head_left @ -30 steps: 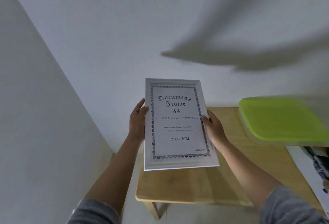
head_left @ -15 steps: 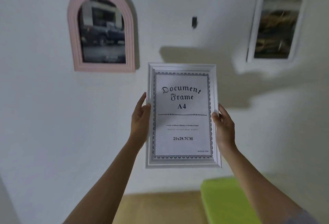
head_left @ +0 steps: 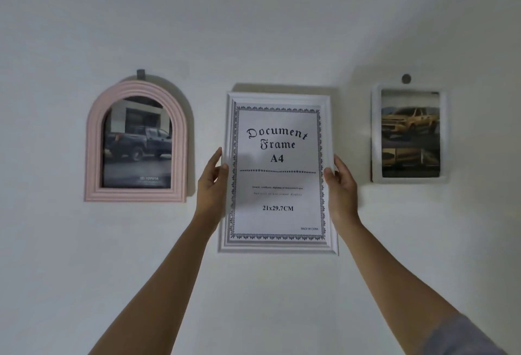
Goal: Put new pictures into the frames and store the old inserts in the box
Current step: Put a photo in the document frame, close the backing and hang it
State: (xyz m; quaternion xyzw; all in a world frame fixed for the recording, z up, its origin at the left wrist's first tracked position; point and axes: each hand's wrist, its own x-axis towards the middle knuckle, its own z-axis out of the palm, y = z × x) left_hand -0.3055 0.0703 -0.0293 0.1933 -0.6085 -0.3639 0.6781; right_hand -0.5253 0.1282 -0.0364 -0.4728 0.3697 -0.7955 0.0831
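Grips on both sides are holding a white frame (head_left: 277, 98) upright in front of a pale wall (head_left: 253, 16). The left grip (head_left: 211, 185) is grasping the frame's left edge, thumb lying on the front moulding and fingers running up along the side. The right grip (head_left: 339, 185) is grasping the right edge at about the same height, in the same way. Between the two grips the frame is showing its stock insert (head_left: 277, 194), printed "Document Frame A4". Whether the frame is touching the wall cannot be told. Left of the left grip, a pink arched frame (head_left: 94, 140) is hanging under a grey hook (head_left: 140, 74), carrying a dark pickup picture. Right of the right grip, a smaller white frame (head_left: 376, 135) is hanging under a round hook (head_left: 406, 78), carrying a yellow car picture. A grey sleeve (head_left: 462, 337) is showing on the right forearm.
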